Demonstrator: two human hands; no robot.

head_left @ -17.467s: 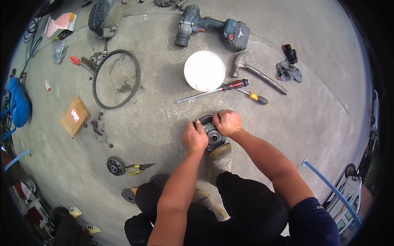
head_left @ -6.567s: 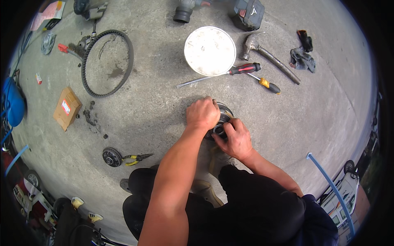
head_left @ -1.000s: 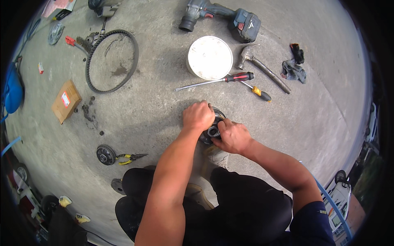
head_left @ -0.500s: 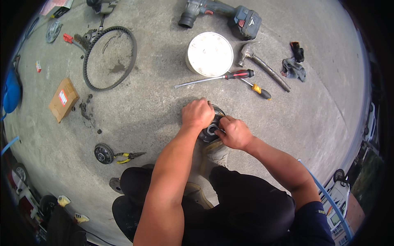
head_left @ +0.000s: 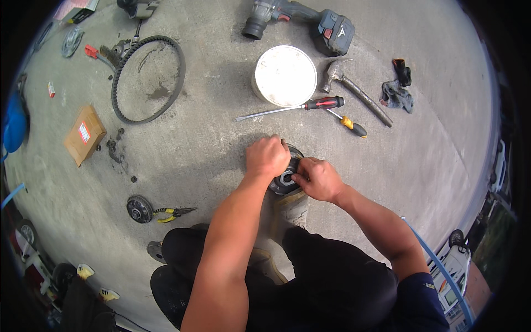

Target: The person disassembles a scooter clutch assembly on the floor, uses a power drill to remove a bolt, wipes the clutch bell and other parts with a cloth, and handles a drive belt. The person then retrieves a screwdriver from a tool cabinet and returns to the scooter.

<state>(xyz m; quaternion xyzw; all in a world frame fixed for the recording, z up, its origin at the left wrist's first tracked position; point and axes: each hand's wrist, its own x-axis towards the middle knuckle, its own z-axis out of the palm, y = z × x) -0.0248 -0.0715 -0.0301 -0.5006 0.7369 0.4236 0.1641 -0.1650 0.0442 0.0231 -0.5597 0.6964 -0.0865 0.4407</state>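
A round, dark metal clutch assembly (head_left: 281,185) with a pale hex nut round its centre hole rests by my shoe (head_left: 291,208). My left hand (head_left: 267,157) is closed over its upper left rim, knuckles up, and hides that side. From the right, my right hand (head_left: 319,179) has curled fingers on the clutch, with the thumb beside the centre nut. What lies under the right fingertips is hidden. Left of my knees lie a dark toothed disc (head_left: 139,209) and yellow-handled pliers (head_left: 172,214), touching or nearly so.
Beyond my hands stands a white-lidded bucket (head_left: 285,76), with a red-black screwdriver (head_left: 325,103), a yellow-black screwdriver (head_left: 354,126) and a claw hammer (head_left: 362,97) around it. Farther off are a cordless impact wrench (head_left: 298,16), a toothed drive belt (head_left: 181,77), gloves (head_left: 397,95) and a cardboard box (head_left: 86,135).
Both hands keep their hold on the clutch, with only a slight shift of the right fingers near the nut. The whole view has moved slightly.
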